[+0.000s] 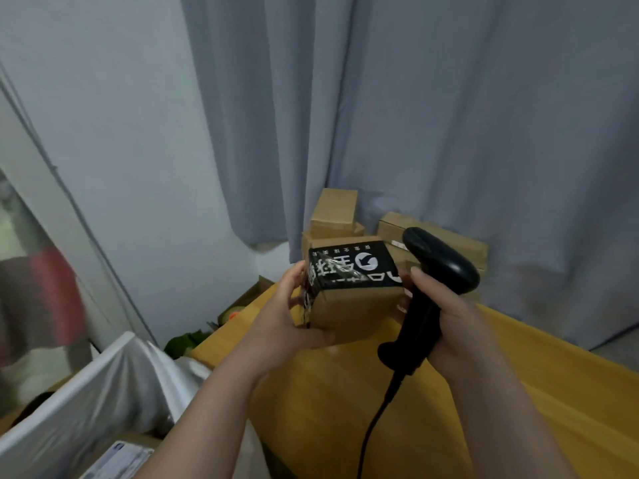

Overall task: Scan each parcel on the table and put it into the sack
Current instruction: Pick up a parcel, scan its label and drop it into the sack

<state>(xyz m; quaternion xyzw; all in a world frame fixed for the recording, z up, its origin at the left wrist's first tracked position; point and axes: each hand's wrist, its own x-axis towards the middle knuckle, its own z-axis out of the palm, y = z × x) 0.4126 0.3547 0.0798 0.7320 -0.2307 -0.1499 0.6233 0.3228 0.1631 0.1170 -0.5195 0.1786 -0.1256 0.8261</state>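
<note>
My left hand (288, 311) grips a small cardboard parcel (356, 305) with black printed tape across its top, held above the yellow table (518, 392). My right hand (446, 318) is curled round the handle of a black corded barcode scanner (434, 271), whose head sits just right of the parcel. Several more cardboard parcels (337, 212) are stacked at the table's far end against the curtain. The white sack (114, 385) stands open at lower left, and a parcel with a white label (121, 458) lies inside it.
A grey curtain (415, 115) hangs behind the table, with a white wall to its left. The scanner's cable (371, 426) trails down over the table. A cardboard box with green and orange items (235, 311) sits on the floor beyond the table's left edge.
</note>
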